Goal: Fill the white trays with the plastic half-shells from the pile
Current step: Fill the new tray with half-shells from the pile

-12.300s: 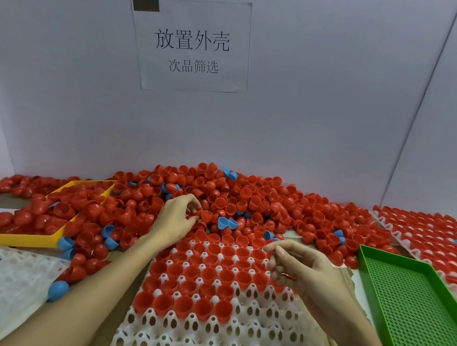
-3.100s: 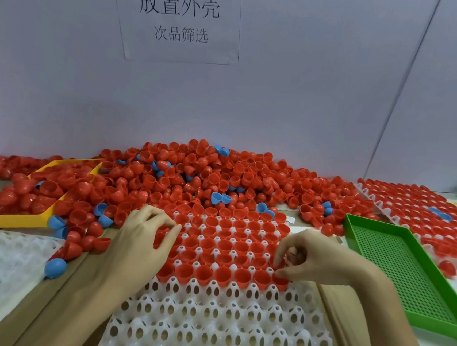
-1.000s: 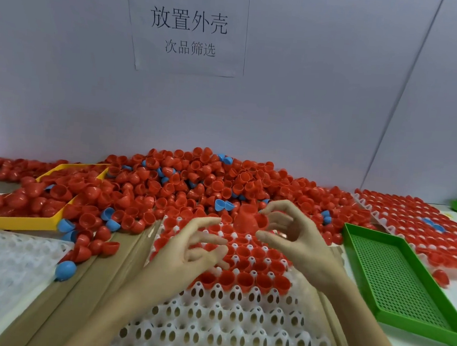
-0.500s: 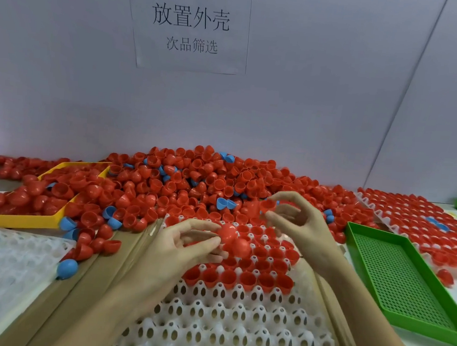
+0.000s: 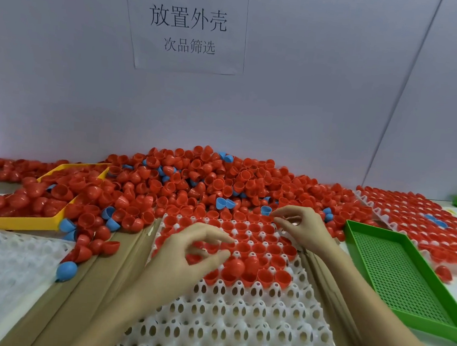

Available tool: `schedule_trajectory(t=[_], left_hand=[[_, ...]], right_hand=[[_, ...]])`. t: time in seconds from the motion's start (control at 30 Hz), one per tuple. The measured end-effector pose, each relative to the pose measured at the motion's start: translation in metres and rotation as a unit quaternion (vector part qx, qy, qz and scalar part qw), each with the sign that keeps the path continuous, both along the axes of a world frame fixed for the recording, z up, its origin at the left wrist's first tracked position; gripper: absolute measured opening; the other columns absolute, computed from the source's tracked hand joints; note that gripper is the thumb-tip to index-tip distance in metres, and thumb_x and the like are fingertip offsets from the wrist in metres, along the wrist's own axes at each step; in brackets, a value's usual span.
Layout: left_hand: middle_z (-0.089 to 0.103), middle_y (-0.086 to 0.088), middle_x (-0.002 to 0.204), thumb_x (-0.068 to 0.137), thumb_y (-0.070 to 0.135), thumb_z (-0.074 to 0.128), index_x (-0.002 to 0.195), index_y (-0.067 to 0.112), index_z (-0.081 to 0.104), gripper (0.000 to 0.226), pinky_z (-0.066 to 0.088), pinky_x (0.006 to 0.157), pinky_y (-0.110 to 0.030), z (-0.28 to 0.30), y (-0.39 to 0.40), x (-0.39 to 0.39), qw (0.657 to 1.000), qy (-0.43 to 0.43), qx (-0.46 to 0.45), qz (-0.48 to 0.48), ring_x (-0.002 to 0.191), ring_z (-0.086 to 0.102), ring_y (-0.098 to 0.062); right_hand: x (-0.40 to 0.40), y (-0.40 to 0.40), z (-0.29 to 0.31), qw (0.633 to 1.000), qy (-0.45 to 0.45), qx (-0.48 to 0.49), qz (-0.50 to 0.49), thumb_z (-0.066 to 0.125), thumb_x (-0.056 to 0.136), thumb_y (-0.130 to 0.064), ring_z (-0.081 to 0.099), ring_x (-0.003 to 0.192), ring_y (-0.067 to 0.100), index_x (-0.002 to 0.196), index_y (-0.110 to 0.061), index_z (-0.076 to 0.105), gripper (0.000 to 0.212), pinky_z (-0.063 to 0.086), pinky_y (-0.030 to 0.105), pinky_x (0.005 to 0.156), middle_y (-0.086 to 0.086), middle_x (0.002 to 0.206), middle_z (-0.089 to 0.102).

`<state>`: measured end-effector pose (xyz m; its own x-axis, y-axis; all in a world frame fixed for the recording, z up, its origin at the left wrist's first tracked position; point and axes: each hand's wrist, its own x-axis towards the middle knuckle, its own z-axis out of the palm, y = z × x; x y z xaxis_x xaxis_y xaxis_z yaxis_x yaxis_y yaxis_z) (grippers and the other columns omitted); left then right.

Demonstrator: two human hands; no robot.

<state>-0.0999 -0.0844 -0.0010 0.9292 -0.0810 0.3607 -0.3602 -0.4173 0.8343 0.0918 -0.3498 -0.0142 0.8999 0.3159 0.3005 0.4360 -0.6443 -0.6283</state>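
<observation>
**Dome-up shell at the front row, under the left hand**

A red half-shell (image 5: pixel 235 266) lies dome-up on the white tray (image 5: pixel 235 327), in the front filled row, while its neighbours sit cup-up in their pockets. It looks unseated, resting on top rather than in a pocket, though I cannot tell for sure. Its opening faces down into the tray, so the coming move probably turns on flipping it and dropping it into the nearest bare pocket, just on the near side of that row.

The left hand (image 5: pixel 186 255) is the closer 1: it hovers over the tray with fingers loosely curled and spread, thumb tip just beside the shell; whether it touches is unclear. The right hand (image 5: pixel 300 230) sits at the tray's far right corner, fingertips drawn together at the edge of the pile (image 5: pixel 193 180); whether they pinch a shell I cannot tell.

Right of the tray lies a green tray (image 5: pixel 408 326); left of it, a yellow tray (image 5: pixel 21 222) holding shells.
</observation>
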Motion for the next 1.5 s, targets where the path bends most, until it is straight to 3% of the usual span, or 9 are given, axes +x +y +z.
schedule_trajectory(t=[0.13,0.27,0.5,0.7,1.0,1.13,1.27,1.4,1.5], left_hand=[[0.033,0.045,0.149,0.096,0.062,0.057,0.126,0.059,0.062,0.030,0.023,0.113,-0.029,-0.015,-0.005,0.001,0.973,0.011,0.218,-0.078,0.142,0.020,0.019],[0.034,0.044,0.147,0.100,0.059,0.052,0.128,0.051,0.065,0.032,0.020,0.110,-0.015,-0.023,-0.005,0.002,0.963,-0.002,0.257,-0.085,0.141,0.017,0.022],[0.044,0.037,0.140,0.094,0.063,0.054,0.124,0.053,0.067,0.034,0.035,0.105,-0.017,-0.016,-0.002,0.002,0.983,-0.014,0.176,-0.043,0.136,0.039,0.012],[0.067,0.017,0.122,0.097,0.030,0.070,0.124,0.047,0.067,0.032,0.052,0.099,-0.024,-0.001,-0.001,-0.001,1.000,-0.007,-0.007,-0.023,0.113,0.066,-0.010],[0.073,-0.010,0.094,0.094,0.026,0.075,0.126,0.029,0.063,0.034,0.057,0.088,-0.030,0.006,0.003,-0.003,0.979,0.062,-0.179,-0.071,0.085,0.072,-0.025],[0.072,-0.015,0.092,0.092,0.029,0.074,0.126,0.027,0.067,0.034,0.057,0.081,-0.032,0.005,0.002,-0.001,0.955,0.101,-0.260,-0.103,0.081,0.068,-0.028],[0.073,-0.019,0.092,0.098,0.031,0.069,0.122,0.029,0.070,0.024,0.059,0.079,-0.033,0.004,-0.001,-0.001,0.956,0.103,-0.256,-0.098,0.080,0.070,-0.030],[0.076,-0.015,0.093,0.098,0.023,0.068,0.123,0.028,0.065,0.026,0.061,0.079,-0.033,0.004,-0.004,-0.002,0.981,0.054,-0.178,-0.058,0.078,0.075,-0.031],[0.076,-0.014,0.094,0.098,0.014,0.068,0.125,0.023,0.062,0.029,0.062,0.081,-0.036,0.004,-0.006,-0.002,0.988,0.026,-0.147,-0.038,0.079,0.075,-0.029]], right_hand=[[0.005,0.002,0.000,0.998,-0.022,-0.051,-0.018,0.080,0.093,-0.017,0.068,0.094,0.005,0.113,-0.019,0.079,0.021,0.049,0.010,0.075,-0.008,0.108,0.075],[0.004,0.002,0.001,0.994,-0.072,-0.080,-0.027,0.083,0.089,-0.014,0.064,0.088,0.002,0.111,-0.015,0.071,0.025,0.055,0.016,0.079,-0.013,0.097,0.067],[-0.017,0.002,0.011,0.990,-0.129,-0.050,-0.028,0.086,0.086,-0.017,0.067,0.089,0.011,0.107,-0.014,0.074,0.023,0.057,0.027,0.083,-0.006,0.098,0.073],[-0.031,-0.005,-0.005,0.991,-0.098,-0.091,-0.005,0.073,0.099,-0.024,0.064,0.083,-0.001,0.097,-0.020,0.081,0.010,0.050,0.017,0.079,-0.012,0.090,0.075],[-0.042,-0.006,0.000,0.992,-0.099,0.071,-0.021,0.068,0.101,-0.025,0.072,0.087,0.005,0.100,-0.023,0.081,0.013,0.061,0.033,0.082,-0.014,0.089,0.077],[-0.065,0.001,0.028,0.971,0.020,0.208,0.113,0.066,0.102,-0.027,0.076,0.096,0.020,0.118,-0.028,0.077,0.019,0.063,0.032,0.085,-0.002,0.104,0.080],[-0.098,0.022,0.046,0.934,0.125,0.186,0.279,0.068,0.103,-0.024,0.076,0.101,0.025,0.136,-0.029,0.068,0.033,0.061,0.030,0.087,0.005,0.122,0.076],[-0.113,0.040,0.044,0.932,0.126,0.187,0.283,0.072,0.100,-0.018,0.076,0.104,0.018,0.131,-0.021,0.071,0.031,0.058,0.022,0.090,-0.004,0.125,0.075],[-0.113,0.040,0.040,0.931,0.133,0.197,0.278,0.076,0.097,-0.017,0.073,0.114,0.022,0.127,-0.019,0.073,0.031,0.059,0.030,0.097,0.000,0.127,0.074]])
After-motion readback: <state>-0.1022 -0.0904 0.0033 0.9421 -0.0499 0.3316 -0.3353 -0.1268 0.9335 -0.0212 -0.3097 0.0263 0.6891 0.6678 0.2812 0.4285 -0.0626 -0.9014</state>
